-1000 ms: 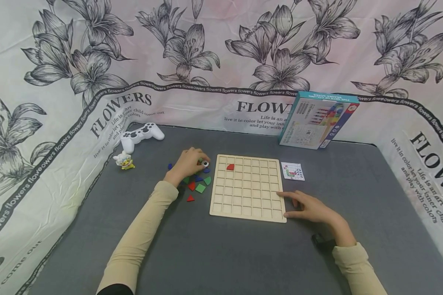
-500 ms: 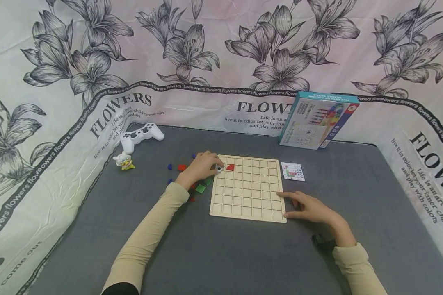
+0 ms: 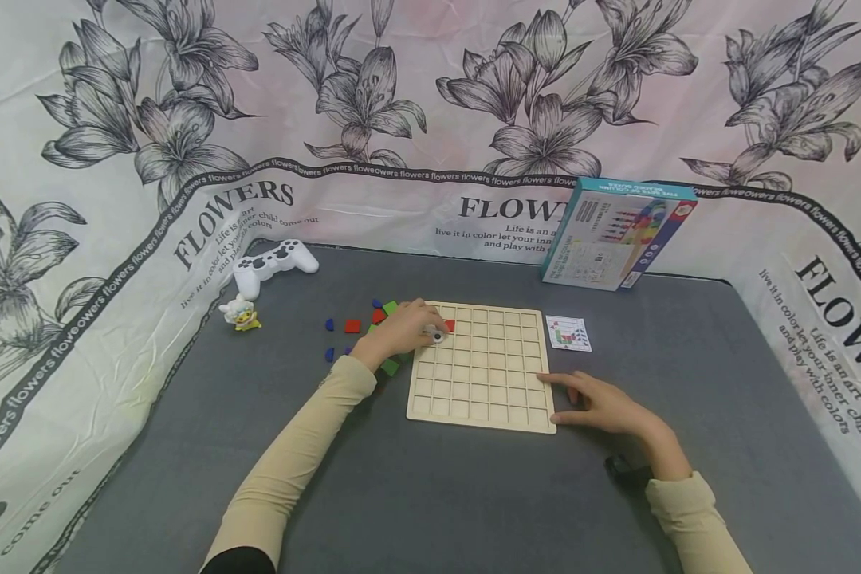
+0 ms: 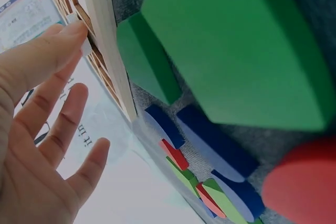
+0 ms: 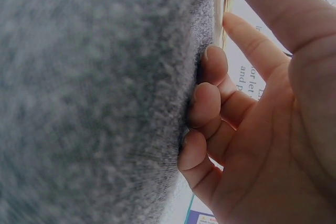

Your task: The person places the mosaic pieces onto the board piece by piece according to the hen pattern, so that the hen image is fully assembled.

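Observation:
My left hand [image 3: 404, 328] is over the upper left of a wooden grid board [image 3: 477, 406]. Between its thumb and index finger it pinches a small white piece with a dark dot [image 3: 438, 337], seen edge-on as a white piece [image 4: 85, 46] in the left wrist view. Just right of the fingertips, a red piece [image 3: 450, 326] lies in a cell, partly hidden. My right hand [image 3: 603, 404] touches the board's right edge with index finger and thumb. Its other fingers [image 5: 203, 104] curl against the cloth in the right wrist view.
Several green, red and blue pieces, among them a red square [image 3: 353, 326], lie left of the board. A patterned card [image 3: 568, 333] is on its right. Farther back stand a box [image 3: 613, 235], a white game controller [image 3: 276, 265] and a small figurine [image 3: 241, 312].
My left hand has moved right from the loose pieces onto the board, carrying the white dotted piece to a spot left of the red one. The right hand has stayed in place.

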`<state>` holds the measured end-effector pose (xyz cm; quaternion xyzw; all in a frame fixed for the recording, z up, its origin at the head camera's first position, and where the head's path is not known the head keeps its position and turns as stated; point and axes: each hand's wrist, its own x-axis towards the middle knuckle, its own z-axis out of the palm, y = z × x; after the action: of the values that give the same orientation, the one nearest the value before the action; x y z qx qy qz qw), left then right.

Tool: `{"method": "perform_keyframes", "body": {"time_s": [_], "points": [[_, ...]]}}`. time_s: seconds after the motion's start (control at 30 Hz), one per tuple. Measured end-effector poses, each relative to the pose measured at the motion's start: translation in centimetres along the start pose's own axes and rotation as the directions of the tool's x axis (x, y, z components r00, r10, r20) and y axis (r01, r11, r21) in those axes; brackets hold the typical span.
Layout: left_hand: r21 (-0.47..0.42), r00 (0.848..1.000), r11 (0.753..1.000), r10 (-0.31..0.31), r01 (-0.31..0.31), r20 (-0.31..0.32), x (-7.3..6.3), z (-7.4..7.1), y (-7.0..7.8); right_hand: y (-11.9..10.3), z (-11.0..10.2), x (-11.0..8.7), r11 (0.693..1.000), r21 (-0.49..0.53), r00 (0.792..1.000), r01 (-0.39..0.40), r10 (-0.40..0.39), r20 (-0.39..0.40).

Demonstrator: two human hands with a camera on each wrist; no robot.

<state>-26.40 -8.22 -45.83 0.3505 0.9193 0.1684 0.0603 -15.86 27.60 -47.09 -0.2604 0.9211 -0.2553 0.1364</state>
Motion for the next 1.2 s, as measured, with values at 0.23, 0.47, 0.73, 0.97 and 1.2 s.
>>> {"method": "perform_keyframes", "body": {"time_s": [0.23, 0.47, 0.73, 0.97, 1.2], "points": [[0.004, 0.998, 0.999, -0.041, 0.041, -0.043, -0.25, -0.17, 0.25, 0.09, 0.03, 0.03, 1.000, -0.001, 1.000, -0.006, 0.006, -0.002], [0.031, 0.995, 0.995, -0.090, 0.092, -0.053, -0.34, 0.01, 0.20, 0.14, -0.02, -0.02, 1.000, -0.005, 1.000, -0.022, 0.022, 0.009], [0.050, 0.997, 0.997, -0.059, 0.061, -0.046, -0.08, 0.24, 0.41, 0.13, 0.02, 0.01, 1.000, 0.000, 1.000, -0.014, 0.014, 0.007], [0.034, 0.998, 0.999, -0.016, 0.019, -0.061, 0.28, 0.37, 0.63, 0.10, 0.01, 0.02, 1.000, 0.001, 1.000, -0.003, 0.003, -0.012], [0.040, 0.998, 0.999, 0.002, 0.001, -0.065, 0.55, 0.55, 0.86, 0.11, 0.00, 0.11, 1.000, -0.001, 1.000, -0.024, 0.024, 0.004]]}}
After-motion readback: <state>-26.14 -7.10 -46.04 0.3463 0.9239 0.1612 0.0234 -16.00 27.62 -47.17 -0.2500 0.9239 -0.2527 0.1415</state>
